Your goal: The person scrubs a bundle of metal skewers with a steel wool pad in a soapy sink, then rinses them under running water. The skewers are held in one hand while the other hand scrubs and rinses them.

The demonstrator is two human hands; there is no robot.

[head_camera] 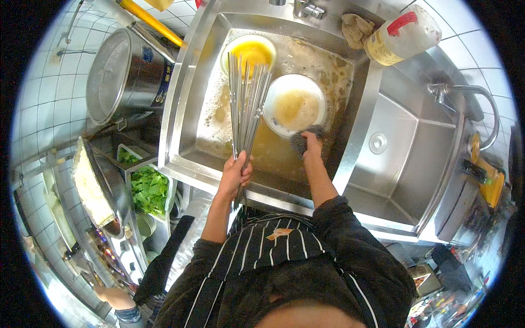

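Note:
My left hand (237,172) grips a bundle of long thin metal sticks (247,110), probably skewers, fanned out over the sink. Dark and wet-looking, a scouring pad (299,143) is held in my right hand (312,143), low in the sink by the near rim of a white bowl (272,92). Cloudy brownish liquid fills that bowl. Behind the sticks sits a second bowl (262,43), yellow inside and partly hidden by their tips. Both bowls stand in murky, foamy water in the steel sink (197,98).
To the right is another steel basin (406,117) with a drain and a curved faucet (494,106). A plastic jug (404,35) and a rag (357,30) rest on the ledge. Leftward are a large steel pot (119,76), leafy greens (149,190) and another person's hand (115,297).

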